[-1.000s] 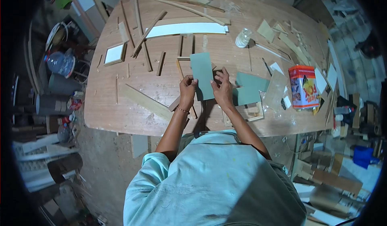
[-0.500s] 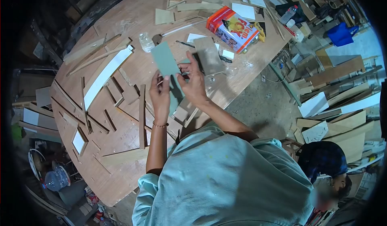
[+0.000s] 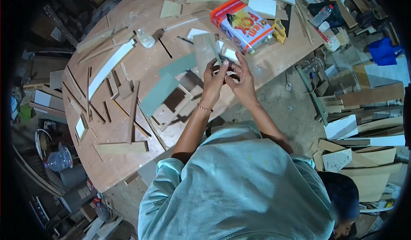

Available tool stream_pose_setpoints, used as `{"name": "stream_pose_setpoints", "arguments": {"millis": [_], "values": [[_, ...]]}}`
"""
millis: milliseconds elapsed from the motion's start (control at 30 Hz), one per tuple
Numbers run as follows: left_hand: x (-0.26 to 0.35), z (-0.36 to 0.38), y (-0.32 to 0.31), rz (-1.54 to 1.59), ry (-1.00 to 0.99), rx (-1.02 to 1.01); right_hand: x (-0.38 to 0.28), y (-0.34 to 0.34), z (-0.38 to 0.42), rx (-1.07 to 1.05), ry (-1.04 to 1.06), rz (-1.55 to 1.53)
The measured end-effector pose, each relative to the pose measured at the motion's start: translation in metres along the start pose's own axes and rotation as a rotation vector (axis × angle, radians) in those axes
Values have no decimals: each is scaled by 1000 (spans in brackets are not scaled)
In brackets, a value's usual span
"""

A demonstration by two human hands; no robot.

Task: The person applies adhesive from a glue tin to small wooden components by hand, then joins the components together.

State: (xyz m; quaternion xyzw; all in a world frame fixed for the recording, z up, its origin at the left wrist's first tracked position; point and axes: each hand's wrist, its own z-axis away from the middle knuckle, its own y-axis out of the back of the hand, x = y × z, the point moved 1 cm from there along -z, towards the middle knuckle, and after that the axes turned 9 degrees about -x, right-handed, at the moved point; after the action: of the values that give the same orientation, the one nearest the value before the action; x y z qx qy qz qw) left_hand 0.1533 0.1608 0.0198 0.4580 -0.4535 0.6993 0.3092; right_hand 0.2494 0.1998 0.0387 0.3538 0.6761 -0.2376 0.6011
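Observation:
My left hand (image 3: 214, 73) and my right hand (image 3: 242, 78) meet fingertip to fingertip over the right side of the round wooden table (image 3: 128, 167). My left fingers pinch the near corner of a thin grey-brown panel (image 3: 204, 48) that lies on the table. My right fingers curl beside them on something small and dark that I cannot make out. A green panel (image 3: 159, 93) lies flat to the left of my hands, and a second green panel (image 3: 180, 64) lies just beyond it. Neither hand touches them.
An orange-and-white glue can (image 3: 242, 23) lies right behind my hands, with a yellow tool (image 3: 280, 31) beside it. A long white strip (image 3: 109, 66), a clear plastic cup (image 3: 145, 38) and several wood strips cover the table. Another person's head (image 3: 342, 195) is at lower right, amid board offcuts on the floor.
The green panel that both hands held up has been let go and lies on the table. My hands have moved right to the grey-brown panel. The view has swung further.

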Motion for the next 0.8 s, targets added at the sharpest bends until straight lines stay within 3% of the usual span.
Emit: {"name": "stream_pose_setpoints", "arguments": {"millis": [133, 300, 500, 567, 667, 800], "values": [[-31, -6, -26, 151, 52, -10, 28, 39, 9, -47, -118, -260], [-52, -11, -43, 422, 89, -24, 52, 59, 9, -12, -155, -324], [-57, -25, -41, 543, 244, -103, 65, 64, 0, 46, -128, -239], [-83, -35, -29, 616, 238, -207, 62, 66, -4, 48, -217, -169], [-59, -31, -46, 589, 282, -107, 71, 69, -5, 63, -268, -100], [-76, -35, -41, 551, 329, -91, 99, 80, -5, 67, -351, -115]]}}
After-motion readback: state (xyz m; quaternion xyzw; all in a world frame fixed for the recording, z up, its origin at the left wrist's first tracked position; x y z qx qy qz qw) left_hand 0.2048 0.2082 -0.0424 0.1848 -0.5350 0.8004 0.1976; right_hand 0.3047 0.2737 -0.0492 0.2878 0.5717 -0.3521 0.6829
